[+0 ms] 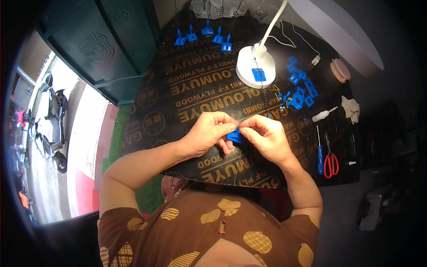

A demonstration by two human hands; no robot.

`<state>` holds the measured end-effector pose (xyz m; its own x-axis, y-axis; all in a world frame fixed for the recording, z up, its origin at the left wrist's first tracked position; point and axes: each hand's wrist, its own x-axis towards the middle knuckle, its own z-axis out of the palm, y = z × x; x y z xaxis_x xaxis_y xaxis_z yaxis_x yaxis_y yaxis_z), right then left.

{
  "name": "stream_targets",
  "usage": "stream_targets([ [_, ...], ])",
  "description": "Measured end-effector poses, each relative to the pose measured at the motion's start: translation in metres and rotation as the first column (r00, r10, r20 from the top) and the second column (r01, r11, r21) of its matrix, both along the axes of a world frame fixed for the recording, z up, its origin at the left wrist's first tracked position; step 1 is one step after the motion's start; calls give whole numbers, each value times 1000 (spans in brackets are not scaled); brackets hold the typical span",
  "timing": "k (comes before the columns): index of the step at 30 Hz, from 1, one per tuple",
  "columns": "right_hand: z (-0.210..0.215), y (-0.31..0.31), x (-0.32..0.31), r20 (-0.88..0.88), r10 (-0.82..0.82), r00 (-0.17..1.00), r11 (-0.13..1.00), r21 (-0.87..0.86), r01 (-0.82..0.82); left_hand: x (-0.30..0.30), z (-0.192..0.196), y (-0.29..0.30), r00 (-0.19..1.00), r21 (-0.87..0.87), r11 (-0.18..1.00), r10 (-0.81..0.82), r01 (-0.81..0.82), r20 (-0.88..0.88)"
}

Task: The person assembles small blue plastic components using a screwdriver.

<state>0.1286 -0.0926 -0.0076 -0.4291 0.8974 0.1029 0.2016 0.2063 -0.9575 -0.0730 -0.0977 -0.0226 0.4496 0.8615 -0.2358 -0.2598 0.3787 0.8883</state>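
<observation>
My left hand point(208, 132) grips a small blue plastic part point(235, 136) near the table's front edge, its thumb and fingers closed on it. Against the same part's upper edge, my right hand point(267, 137) is pinched, fingertips close to the left ones. What sits between the right fingertips is too small and covered to make out. Beyond the right hand lies a loose heap of blue plastic parts point(299, 95) with small metal bits among them. Another blue part point(259, 74) rests on the white lamp base point(242, 62).
Several blue pieces with coiled wires point(207, 28) line the dark plywood table's point(191, 98) far edge. To the right are a white bottle point(324, 115), a blue screwdriver point(320, 155), red-handled scissors point(330, 163), a crumpled white cloth point(350, 109) and a pink round object point(340, 70).
</observation>
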Motion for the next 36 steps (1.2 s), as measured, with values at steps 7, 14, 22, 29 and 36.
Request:
stream_targets([
  [7, -3, 1, 0, -17, 18, 1000, 1000, 16, -18, 0, 0, 0, 1000, -2, 1000, -10, 10, -16],
  [14, -5, 3, 0, -94, 1, 996, 1000, -23, -3, -3, 1, 4, 992, -92, 996, -1, 13, 125],
  [22, 0, 0, -2, -103, -40, 994, 994, -104, 29, -3, 2, 3, 986, -106, 994, -7, 25, 164],
  [29, -7, 2, -1, -70, -36, 997, 999, -29, 34, -1, 4, 1, 996, -42, 998, -35, 39, 83],
  [36, -8, 2, -3, -188, -32, 982, 997, -81, 17, -1, 4, 1, 992, -35, 996, -76, 80, 98],
])
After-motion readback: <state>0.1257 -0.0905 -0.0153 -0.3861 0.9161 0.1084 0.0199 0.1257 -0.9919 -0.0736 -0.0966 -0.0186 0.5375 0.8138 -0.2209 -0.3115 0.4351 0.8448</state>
